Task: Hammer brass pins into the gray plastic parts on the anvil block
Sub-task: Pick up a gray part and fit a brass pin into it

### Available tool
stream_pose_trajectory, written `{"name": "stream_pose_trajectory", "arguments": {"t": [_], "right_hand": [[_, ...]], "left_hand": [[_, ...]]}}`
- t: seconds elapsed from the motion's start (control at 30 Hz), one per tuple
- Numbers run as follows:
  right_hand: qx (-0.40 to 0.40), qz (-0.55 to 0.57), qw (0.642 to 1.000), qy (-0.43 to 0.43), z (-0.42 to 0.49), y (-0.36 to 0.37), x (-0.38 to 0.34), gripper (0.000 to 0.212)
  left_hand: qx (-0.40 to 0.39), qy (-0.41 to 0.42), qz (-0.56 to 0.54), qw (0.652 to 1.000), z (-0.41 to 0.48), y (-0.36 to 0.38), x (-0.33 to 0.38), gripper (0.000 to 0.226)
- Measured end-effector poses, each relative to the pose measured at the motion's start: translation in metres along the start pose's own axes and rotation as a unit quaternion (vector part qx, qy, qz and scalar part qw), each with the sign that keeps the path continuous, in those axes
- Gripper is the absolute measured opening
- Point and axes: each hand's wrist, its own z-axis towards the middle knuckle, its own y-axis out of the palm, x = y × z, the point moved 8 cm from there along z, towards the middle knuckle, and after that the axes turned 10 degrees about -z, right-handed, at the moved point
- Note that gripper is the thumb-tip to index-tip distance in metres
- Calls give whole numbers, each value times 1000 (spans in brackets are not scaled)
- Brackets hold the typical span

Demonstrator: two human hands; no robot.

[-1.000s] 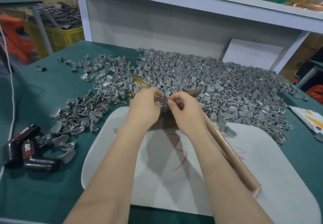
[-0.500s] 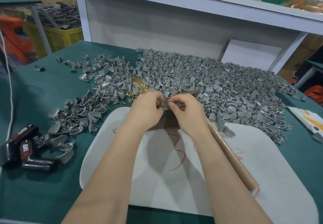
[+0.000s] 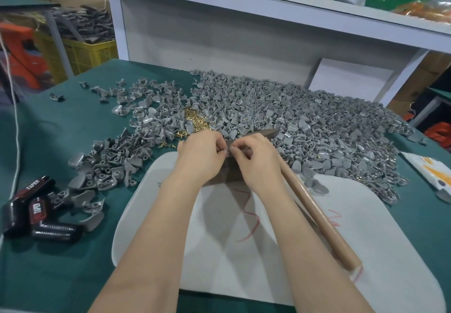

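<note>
Table [image 3: 61,129]: left hand [image 3: 200,156], right hand [image 3: 256,163] pinch part [image 3: 227,147] (gray).

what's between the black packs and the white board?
Head view: loose gray parts lie on the green mat between the black packs and the white board.

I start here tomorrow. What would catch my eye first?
A sprawling heap of gray plastic parts covers the green table's far side, brass pins glinting within. Nearer, the left hand and right hand pinch a small piece at the white board's far edge, a wooden handle alongside.
</note>
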Motion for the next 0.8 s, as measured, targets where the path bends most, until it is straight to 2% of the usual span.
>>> {"name": "stream_pose_trajectory", "arguments": {"t": [0.53,0.8], "right_hand": [[9,-15,1000,15,-3,0,-2,7],[-42,-109,993,11,4,-2,-15,9]], "left_hand": [[7,10,-1,1000,-1,0,1,3],[12,15,-6,1000,0,0,1,7]]}}
